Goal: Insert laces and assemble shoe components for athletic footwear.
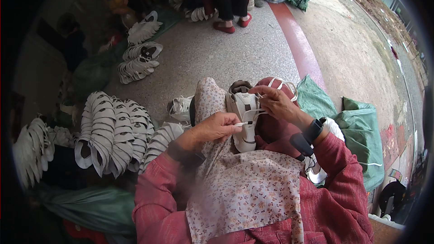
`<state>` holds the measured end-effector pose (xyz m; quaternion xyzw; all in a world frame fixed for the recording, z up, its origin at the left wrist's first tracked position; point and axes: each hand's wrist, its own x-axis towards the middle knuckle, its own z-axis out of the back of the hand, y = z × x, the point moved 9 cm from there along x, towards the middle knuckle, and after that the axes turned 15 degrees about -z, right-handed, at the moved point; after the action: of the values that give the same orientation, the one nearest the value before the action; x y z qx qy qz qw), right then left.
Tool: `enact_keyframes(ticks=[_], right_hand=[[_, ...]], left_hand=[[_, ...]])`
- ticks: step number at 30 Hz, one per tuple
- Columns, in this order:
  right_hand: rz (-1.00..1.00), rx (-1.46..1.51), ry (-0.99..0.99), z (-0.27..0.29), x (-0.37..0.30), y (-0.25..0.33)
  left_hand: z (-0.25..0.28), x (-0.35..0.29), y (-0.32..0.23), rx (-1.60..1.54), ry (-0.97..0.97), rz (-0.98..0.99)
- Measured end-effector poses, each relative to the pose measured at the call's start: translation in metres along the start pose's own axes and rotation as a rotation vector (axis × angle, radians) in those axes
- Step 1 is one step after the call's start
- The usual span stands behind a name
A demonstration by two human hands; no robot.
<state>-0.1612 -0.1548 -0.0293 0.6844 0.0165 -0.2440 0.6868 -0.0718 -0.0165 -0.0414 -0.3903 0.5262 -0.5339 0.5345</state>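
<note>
A white shoe upper [244, 131] with a dark brown collar lies on my lap, its collar pointing away from me. My left hand [216, 128] is beside the shoe's left edge, closed in a pinch on a white shoelace [244, 124] that crosses the tongue. Over the shoe's right side, near the collar, my right hand [275, 104] is curled with thumb and forefinger together on the lace. A loose white lace loop [293, 91] arcs behind that hand over my red-trousered knee. A floral apron [244, 190] covers my lap.
Stacked white shoe uppers [113, 131] stand to my left, with more stacks [140, 61] on the speckled floor [226, 56] ahead. Green sacks [361, 135] sit at my right. A person in red shoes [224, 27] stands at the far side.
</note>
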Motion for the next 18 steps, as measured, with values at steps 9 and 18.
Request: enact_keyframes(ticks=[9, 18], right_hand=[[0.318, -0.363, -0.043, -0.015, -0.001, 0.010], [0.330, -0.899, -0.123, -0.035, -0.002, 0.016]], left_hand=[[0.005, 0.004, -0.043, 0.285, -0.020, -0.581], [-0.012, -0.006, -0.081, 1.410, -0.351, -0.998]])
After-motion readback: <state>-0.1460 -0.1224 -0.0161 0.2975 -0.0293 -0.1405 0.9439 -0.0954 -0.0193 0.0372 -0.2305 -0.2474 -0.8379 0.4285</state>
